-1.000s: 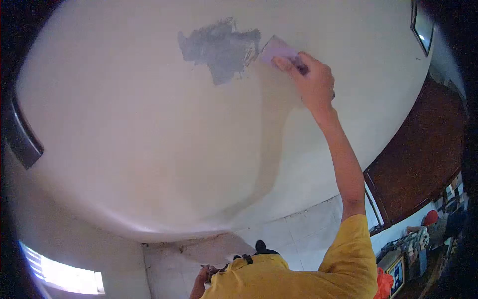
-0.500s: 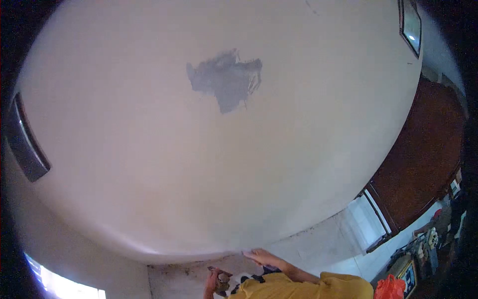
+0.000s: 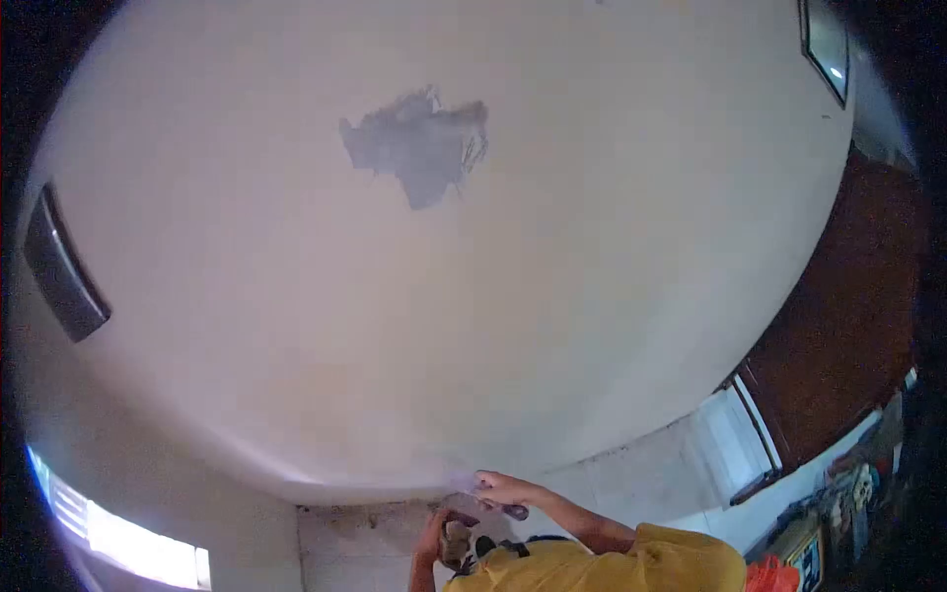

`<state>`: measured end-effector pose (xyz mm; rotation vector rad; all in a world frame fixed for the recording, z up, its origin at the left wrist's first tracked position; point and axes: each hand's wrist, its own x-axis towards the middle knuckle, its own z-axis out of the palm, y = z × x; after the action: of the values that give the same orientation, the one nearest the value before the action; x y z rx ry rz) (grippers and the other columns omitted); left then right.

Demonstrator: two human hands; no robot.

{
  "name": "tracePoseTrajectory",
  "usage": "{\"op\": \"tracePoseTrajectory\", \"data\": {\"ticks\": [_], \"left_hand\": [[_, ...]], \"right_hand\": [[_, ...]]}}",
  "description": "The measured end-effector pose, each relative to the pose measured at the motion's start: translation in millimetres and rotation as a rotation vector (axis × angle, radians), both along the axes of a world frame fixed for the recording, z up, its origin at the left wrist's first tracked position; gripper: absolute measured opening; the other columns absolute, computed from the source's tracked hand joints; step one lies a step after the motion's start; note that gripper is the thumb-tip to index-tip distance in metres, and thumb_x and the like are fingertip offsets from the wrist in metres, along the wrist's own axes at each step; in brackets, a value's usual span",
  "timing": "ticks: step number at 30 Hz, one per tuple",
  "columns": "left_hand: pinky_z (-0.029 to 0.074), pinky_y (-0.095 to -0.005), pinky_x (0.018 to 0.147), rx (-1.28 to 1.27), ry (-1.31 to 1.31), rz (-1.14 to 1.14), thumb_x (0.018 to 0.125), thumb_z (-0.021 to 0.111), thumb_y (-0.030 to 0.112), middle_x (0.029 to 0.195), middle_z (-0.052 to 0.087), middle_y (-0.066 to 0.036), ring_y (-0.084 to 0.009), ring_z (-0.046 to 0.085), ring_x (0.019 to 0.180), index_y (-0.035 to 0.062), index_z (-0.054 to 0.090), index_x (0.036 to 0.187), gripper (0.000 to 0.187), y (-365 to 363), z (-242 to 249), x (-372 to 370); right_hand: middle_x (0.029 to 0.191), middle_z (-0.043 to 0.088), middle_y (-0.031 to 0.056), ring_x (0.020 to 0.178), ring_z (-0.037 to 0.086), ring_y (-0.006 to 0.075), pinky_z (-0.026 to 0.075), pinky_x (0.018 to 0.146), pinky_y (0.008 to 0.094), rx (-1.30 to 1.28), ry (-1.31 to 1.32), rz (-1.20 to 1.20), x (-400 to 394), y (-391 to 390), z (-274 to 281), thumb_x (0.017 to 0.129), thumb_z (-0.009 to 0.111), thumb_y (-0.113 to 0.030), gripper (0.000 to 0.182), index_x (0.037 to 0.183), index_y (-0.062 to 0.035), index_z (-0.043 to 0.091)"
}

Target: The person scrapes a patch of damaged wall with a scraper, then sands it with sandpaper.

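Putty knife (image 3: 515, 512): bottom center of the frame, blade pointing left
Right hand (image 3: 496, 487): fingers closed around the knife
Left hand (image 3: 431, 534): just left, clasping a tan, dark-edged item (image 3: 456, 543); finger placement unclear
Gray patch (image 3: 419, 148): upper center, on pale wall (image 3: 296, 257)

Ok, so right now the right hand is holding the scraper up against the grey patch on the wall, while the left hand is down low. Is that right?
Not quite. The head view shows the right hand holding the scraper down low, close to the left hand, well below the grey patch on the wall.
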<state>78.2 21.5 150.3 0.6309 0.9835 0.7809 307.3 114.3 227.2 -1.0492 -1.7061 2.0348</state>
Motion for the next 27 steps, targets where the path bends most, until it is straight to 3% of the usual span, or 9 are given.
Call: {"op": "tracePoseTrajectory", "data": {"ticks": [2,5,7,10,14,17,23,25,27], "left_hand": [[0.049,-0.0346,0.082,0.295,0.065,0.026,0.096,0.042,0.037,0.095,0.067,-0.013,-0.021,0.062,0.089,-0.0008,0.061,0.107,0.043,-14.8,-13.8,7.9],[0.05,-0.0354,0.079,0.156,0.164,0.052,0.095,0.045,0.037,0.093,0.066,-0.012,-0.0212,0.062,0.088,0.0003,0.06,0.108,0.041,-36.9,-67.3,17.3],[0.052,-0.0359,0.074,0.101,0.211,0.115,0.094,0.045,0.039,0.09,0.066,-0.011,-0.0202,0.063,0.081,0.0012,0.06,0.108,0.043,-46.0,-91.8,26.3],[0.054,-0.0355,0.065,-0.192,-0.006,0.217,0.093,0.042,0.049,0.084,0.066,-0.01,-0.0198,0.064,0.07,0.0005,0.061,0.107,0.054,-55.7,-39.0,43.3],[0.055,-0.0349,0.067,-0.178,0.013,0.18,0.095,0.041,0.044,0.089,0.067,-0.01,-0.0204,0.065,0.076,-0.0011,0.061,0.105,0.05,-69.7,25.2,70.0],[0.056,-0.035,0.067,-0.032,0.138,0.17,0.096,0.039,0.042,0.091,0.067,-0.011,-0.0207,0.066,0.077,-0.0029,0.062,0.104,0.051,-74.2,40.4,86.1],[0.056,-0.0346,0.069,-0.149,0.011,0.253,0.097,0.038,0.042,0.091,0.067,-0.012,-0.0205,0.066,0.077,-0.0016,0.062,0.104,0.051,-83.8,25.1,91.5],[0.056,-0.0347,0.069,-0.221,-0.07,0.295,0.096,0.039,0.043,0.089,0.067,-0.011,-0.0202,0.066,0.076,-0.0008,0.062,0.105,0.05,-86.8,11.4,82.3],[0.056,-0.0351,0.066,-0.209,-0.082,0.351,0.096,0.039,0.045,0.087,0.067,-0.01,-0.0199,0.066,0.073,0.0002,0.062,0.106,0.051,-90.1,-16.3,73.9]], "right_hand": [[0.086,0.061,0.0076,0.07,0.06,0.0145,0.051,0.061,0.0292,-0.174,0.194,-0.129,2.6,1.5,15.3,0.092,0.053,-0.018,0.038,0.127,-0.0053,0.044],[0.087,0.061,0.0073,0.07,0.061,0.016,0.051,0.061,0.0291,-0.573,0.413,-0.271,11.1,-4.3,40.7,0.095,0.049,-0.019,0.037,0.13,-0.0069,0.043],[0.089,0.061,0.0071,0.07,0.061,0.0171,0.051,0.063,0.0287,-0.754,0.463,-0.146,26.9,-17.1,15.9,0.096,0.047,-0.021,0.036,0.129,-0.0076,0.043],[0.09,0.061,0.0073,0.072,0.062,0.018,0.052,0.064,0.0283,-0.807,0.443,0.104,41.8,-25.5,-99.2,0.097,0.044,-0.023,0.037,0.13,-0.0079,0.043],[0.087,0.061,0.0063,0.07,0.061,0.0161,0.051,0.062,0.0277,-0.54,0.353,-0.029,96.6,-32.5,2.3,0.095,0.049,-0.018,0.035,0.126,-0.0051,0.046],[0.084,0.062,0.0046,0.067,0.06,0.0153,0.051,0.06,0.0281,-0.559,0.426,-0.056,142.3,-7.9,14.0,0.093,0.052,-0.018,0.029,0.119,-0.0049,0.051],[0.078,0.063,0.0031,0.066,0.059,0.0119,0.05,0.06,0.0288,0.426,-0.605,0.424,204.9,31.2,45.1,0.093,0.055,-0.035,0.035,0.115,-0.0093,0.061],[0.068,0.059,0.0005,0.06,0.054,0.0082,0.048,0.056,0.028,0.308,-0.35,0.201,211.3,44.8,94.8,0.09,0.061,-0.034,0.029,0.098,-0.0056,0.065],[0.067,0.058,-0.0015,0.06,0.05,0.0084,0.048,0.057,0.0293,0.314,-0.159,0.091,214.2,61.7,163.0,0.089,0.063,-0.034,0.031,0.099,-0.0048,0.065]]}}
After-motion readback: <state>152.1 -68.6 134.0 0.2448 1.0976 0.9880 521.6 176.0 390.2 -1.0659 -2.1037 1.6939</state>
